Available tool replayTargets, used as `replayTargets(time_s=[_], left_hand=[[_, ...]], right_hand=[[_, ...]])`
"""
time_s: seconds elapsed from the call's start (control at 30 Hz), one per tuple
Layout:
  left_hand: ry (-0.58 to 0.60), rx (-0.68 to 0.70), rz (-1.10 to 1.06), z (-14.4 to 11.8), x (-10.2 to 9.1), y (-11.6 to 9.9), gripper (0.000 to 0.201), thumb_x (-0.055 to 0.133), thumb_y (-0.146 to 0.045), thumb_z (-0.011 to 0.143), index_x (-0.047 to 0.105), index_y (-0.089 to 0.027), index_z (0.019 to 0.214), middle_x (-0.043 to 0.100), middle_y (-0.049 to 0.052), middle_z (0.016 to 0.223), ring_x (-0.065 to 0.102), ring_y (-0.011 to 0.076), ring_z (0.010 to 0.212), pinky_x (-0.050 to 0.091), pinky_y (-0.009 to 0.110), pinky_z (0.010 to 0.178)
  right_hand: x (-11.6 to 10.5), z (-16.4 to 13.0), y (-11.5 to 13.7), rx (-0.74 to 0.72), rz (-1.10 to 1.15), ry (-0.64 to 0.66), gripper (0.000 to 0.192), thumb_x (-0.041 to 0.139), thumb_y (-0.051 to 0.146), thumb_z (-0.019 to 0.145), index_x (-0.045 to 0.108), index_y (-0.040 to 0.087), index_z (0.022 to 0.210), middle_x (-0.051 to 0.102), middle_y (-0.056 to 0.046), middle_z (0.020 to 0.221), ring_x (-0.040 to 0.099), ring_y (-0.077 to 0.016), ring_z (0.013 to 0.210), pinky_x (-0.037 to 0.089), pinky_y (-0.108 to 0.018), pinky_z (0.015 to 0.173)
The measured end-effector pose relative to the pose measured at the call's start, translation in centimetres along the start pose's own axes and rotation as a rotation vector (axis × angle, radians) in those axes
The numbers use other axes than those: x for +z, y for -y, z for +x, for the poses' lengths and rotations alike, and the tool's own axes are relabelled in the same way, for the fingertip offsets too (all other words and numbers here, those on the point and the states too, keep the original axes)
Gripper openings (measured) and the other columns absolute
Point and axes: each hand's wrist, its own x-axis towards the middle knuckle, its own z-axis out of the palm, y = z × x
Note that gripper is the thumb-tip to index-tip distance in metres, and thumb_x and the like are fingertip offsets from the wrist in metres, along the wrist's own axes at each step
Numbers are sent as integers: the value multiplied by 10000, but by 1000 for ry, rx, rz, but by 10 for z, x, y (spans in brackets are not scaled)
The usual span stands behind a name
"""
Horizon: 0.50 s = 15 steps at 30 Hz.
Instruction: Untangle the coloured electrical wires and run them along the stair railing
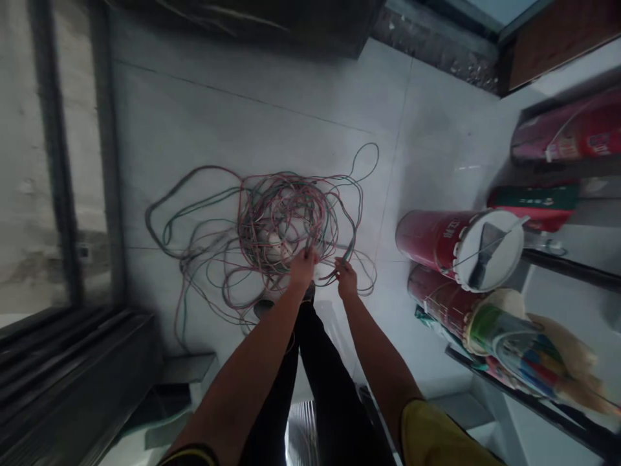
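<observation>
At frame centre, my left hand (303,264) and right hand (345,275) each pinch strands of the tangled wire (272,226) heaped on the floor (204,129), fingers closed so the loops can be separated.

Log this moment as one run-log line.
left hand: gripping tangled red and green wire pile | right hand: pinching wire strands | surface: pale tiled floor | nearby: red paint buckets

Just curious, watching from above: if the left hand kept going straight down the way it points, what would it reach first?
Probably the tangled heap of red and green wires on the pale tiled floor. The left hand is already at its near edge, close to the right hand. Depth is hard to judge here.
</observation>
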Motion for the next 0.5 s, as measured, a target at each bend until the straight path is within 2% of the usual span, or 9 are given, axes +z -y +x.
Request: replayTargets(time_s=[0.07, 0.1, 0.13, 0.17, 0.23, 0.3, 0.4, 0.47, 0.5], left_hand=[[-69, -5, -241, -36, -43, 8, 373, 301, -352, 1003, 604, -139, 1038, 693, 104, 897, 682, 178, 816, 547, 314, 786], [-104, 3, -376, -59, -67, 13, 359, 355, -408, 982, 593, -150, 1057, 669, 72, 853, 660, 164, 763, 547, 298, 750], [-128, 17, -501, -84, -91, 20, 366, 447, -478, 939, 597, -163, 1050, 632, 34, 783, 623, 156, 700, 540, 289, 712], [-139, 37, -542, -112, -115, 29, 396, 531, -541, 886, 613, -177, 1021, 588, 2, 711, 580, 149, 646, 526, 279, 677], [-99, 60, -431, -172, -157, 49, 446, 605, -618, 823, 663, -201, 972, 575, -4, 654, 550, 159, 625, 509, 281, 663], [-23, -16, -264, -235, -190, 71, 452, 639, -666, 758, 727, -241, 883, 653, 38, 700, 607, 207, 679, 534, 327, 713], [51, -143, -168, -329, -221, 105, 424, 722, -658, 625, 798, -327, 879, 767, 79, 947, 699, 340, 917, 562, 446, 875], [52, -254, -194, -385, -236, 130, 436, 752, -657, 559, 812, -373, 885, 773, 64, 1064, 674, 405, 1093, 525, 511, 1001], [42, -327, -232, -409, -243, 144, 445, 748, -680, 535, 813, -390, 867, 776, 54, 1067, 660, 418, 1132, 514, 526, 1028]], right_hand=[[-6, -2, 12, 75, -207, -237, 624, 641, 425, 757, 596, 139, 1309, 590, -147, 1287, 540, -268, 1212, 473, -339, 915], [-6, -5, 19, 80, -269, -301, 655, 637, 411, 762, 562, 121, 1345, 556, -172, 1344, 509, -278, 1265, 461, -347, 948], [-4, -12, 28, 67, -273, -297, 655, 633, 409, 769, 546, 120, 1350, 537, -178, 1376, 495, -276, 1291, 452, -347, 970], [2, -21, 37, 44, -221, -225, 617, 621, 425, 786, 552, 135, 1326, 547, -166, 1373, 507, -261, 1282, 452, -340, 969], [23, -47, 57, 59, -20, 35, 495, 570, 514, 836, 596, 182, 1202, 627, -110, 1248, 587, -220, 1153, 480, -323, 885], [55, -82, 75, 217, 150, 350, 508, 503, 649, 865, 614, 195, 1066, 671, -77, 1066, 636, -199, 966, 497, -323, 770], [112, -141, 93, 511, 239, 751, 628, 476, 786, 836, 584, 181, 963, 647, -58, 849, 630, -196, 796, 510, -361, 705], [146, -177, 99, 555, 247, 918, 564, 552, 744, 829, 554, 183, 890, 615, -33, 744, 621, -187, 748, 518, -367, 714], [159, -194, 102, 522, 253, 939, 492, 593, 675, 841, 534, 187, 844, 592, -16, 692, 607, -172, 712, 515, -349, 708]])
